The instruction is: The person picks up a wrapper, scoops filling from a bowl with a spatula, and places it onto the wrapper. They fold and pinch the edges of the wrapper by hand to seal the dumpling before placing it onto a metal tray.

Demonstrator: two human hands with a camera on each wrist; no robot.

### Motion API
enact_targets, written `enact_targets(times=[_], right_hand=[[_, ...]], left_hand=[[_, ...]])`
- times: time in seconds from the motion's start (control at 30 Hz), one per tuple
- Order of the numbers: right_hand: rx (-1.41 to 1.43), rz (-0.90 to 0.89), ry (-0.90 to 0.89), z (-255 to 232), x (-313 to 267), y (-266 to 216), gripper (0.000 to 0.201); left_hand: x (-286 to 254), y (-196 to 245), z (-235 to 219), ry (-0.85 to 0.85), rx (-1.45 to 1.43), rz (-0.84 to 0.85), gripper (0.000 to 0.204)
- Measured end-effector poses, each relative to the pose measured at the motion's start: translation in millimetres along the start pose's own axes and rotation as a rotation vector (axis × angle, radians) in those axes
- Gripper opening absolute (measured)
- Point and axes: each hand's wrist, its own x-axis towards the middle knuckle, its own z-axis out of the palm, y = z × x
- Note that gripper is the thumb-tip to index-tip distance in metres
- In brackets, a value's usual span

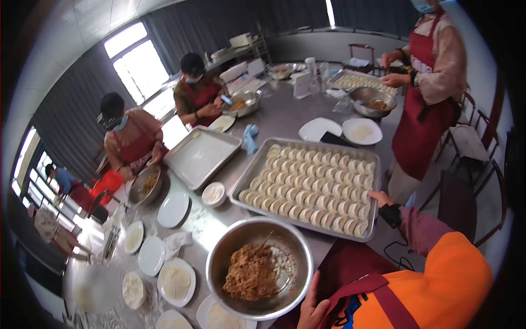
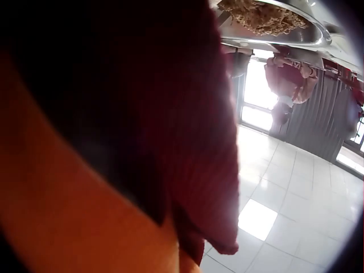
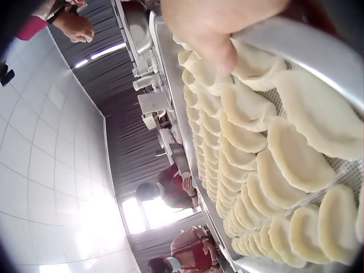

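Observation:
My right hand (image 1: 380,198) grips the right rim of a metal tray (image 1: 307,223), the thumb over the edge. In the right wrist view, that thumb reaches down beside the nearest dumplings (image 3: 244,108). Rows of pale, crescent-shaped dumplings (image 1: 312,183) fill the tray. Low in the head view, my left hand (image 1: 312,311) is beside the rim of a steel bowl (image 1: 215,257), one finger extended and nothing held. Brown minced filling (image 1: 251,272) lies in that bowl. Dark red cloth covers much of the left wrist view, with the hand itself hidden.
Left of the bowl are plates of dough wrappers (image 1: 176,283) and a bowl of white flour (image 1: 133,290). A second metal tray (image 1: 203,156) lies past a small white bowl (image 1: 213,194). Several people in red aprons stand around the table; one person (image 1: 424,93) is at the right.

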Motion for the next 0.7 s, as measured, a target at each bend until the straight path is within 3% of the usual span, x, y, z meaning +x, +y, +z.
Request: enact_targets(times=[0.07,0.1,0.13,0.17,0.2,0.23,0.27,0.33,0.4,0.43,0.47,0.53,0.57,0.7], right_hand=[[-0.037,0.009,-0.052,-0.5,-2.9,-2.4,0.038],[-0.294,-0.072,0.006,-18.1,13.1,12.2,0.038],[-0.332,-0.061,0.059,-34.5,29.8,27.8,0.038],[-0.305,-0.053,0.037,-31.4,19.5,14.4,0.039],[-0.277,-0.032,-0.005,-15.5,9.5,4.7,0.039],[-0.366,-0.127,-0.130,-34.1,26.3,21.5,0.038],[-0.363,-0.142,-0.139,-33.9,23.1,17.1,0.037],[-0.357,-0.172,-0.158,-28.9,13.3,5.2,0.035],[-0.190,0.072,-0.004,-5.0,-3.7,-9.3,0.034],[-0.076,0.089,0.000,4.1,-10.6,-12.0,0.034],[0.036,0.102,0.007,9.1,-11.2,-15.0,0.034],[-0.003,0.127,0.049,-0.3,-5.4,-11.0,0.036],[-0.077,0.094,0.075,-33.4,17.4,14.3,0.038],[-0.049,0.148,0.020,4.3,-8.2,-16.9,0.040]], left_hand=[[-2.4,-23.9,-18.8,0.017,0.359,0.110,0.061],[-2.9,-43.8,-30.8,-0.061,0.185,0.080,0.059],[-1.3,-53.1,-37.7,-0.130,0.015,0.035,0.057],[-1.8,-41.6,-33.9,-0.117,0.078,-0.004,0.056],[-7.7,-21.0,-27.0,-0.079,0.143,-0.042,0.054],[-11.7,-8.1,-26.7,-0.031,0.211,-0.076,0.052],[-11.5,-20.1,-40.3,0.070,0.364,-0.029,0.050],[-5.9,-20.3,-48.4,0.134,0.278,-0.154,0.051],[24.4,-84.6,-87.6,0.254,0.056,-0.025,0.049],[32.6,-104.8,-103.1,0.316,-0.046,0.051,0.048],[32.6,-85.3,-88.4,0.293,-0.052,0.061,0.044],[34.5,-68.2,-78.5,0.364,-0.239,-0.025,0.033],[38.4,-65.2,-75.1,0.383,-0.271,-0.055,0.033],[55.7,-60.3,-87.6,0.431,-0.162,-0.146,0.033]])
